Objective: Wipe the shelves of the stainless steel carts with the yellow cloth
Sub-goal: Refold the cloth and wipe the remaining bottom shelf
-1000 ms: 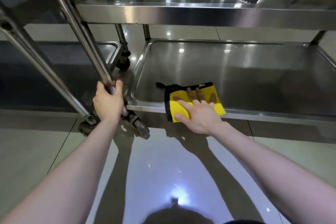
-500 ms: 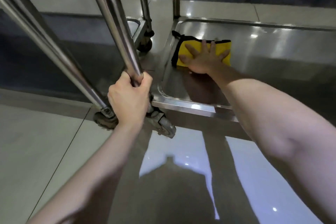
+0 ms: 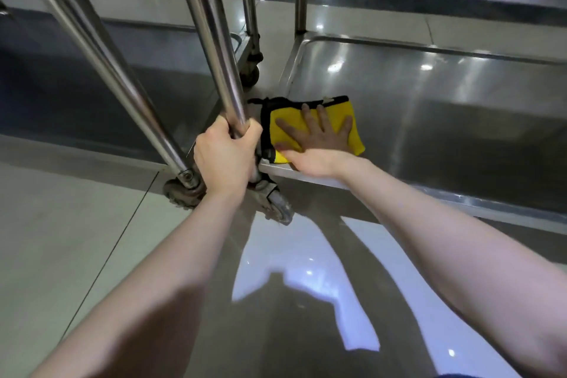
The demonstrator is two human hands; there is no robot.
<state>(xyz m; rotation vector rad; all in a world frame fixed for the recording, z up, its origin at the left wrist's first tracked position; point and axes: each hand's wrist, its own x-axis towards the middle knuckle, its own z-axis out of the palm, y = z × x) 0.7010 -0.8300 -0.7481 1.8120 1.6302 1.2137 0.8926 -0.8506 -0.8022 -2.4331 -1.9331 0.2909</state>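
Observation:
The yellow cloth (image 3: 287, 119), edged in black, lies flat on the bottom shelf (image 3: 445, 107) of the stainless steel cart, at its near left corner. My right hand (image 3: 316, 139) presses down on the cloth with fingers spread, covering its middle. My left hand (image 3: 227, 156) is wrapped around the cart's upright leg (image 3: 211, 39) just above the caster. The shelf above shows only as a steel edge at the top of the view.
A second cart stands to the left, with its slanted leg (image 3: 92, 49) and caster (image 3: 181, 192) close to my left hand. The gripped cart's caster (image 3: 277, 205) sits below the corner. Glossy tiled floor (image 3: 61, 239) spreads in front.
My right hand has slid the cloth back from the far left corner of the shelf to the near left corner. My left hand keeps its grip on the leg.

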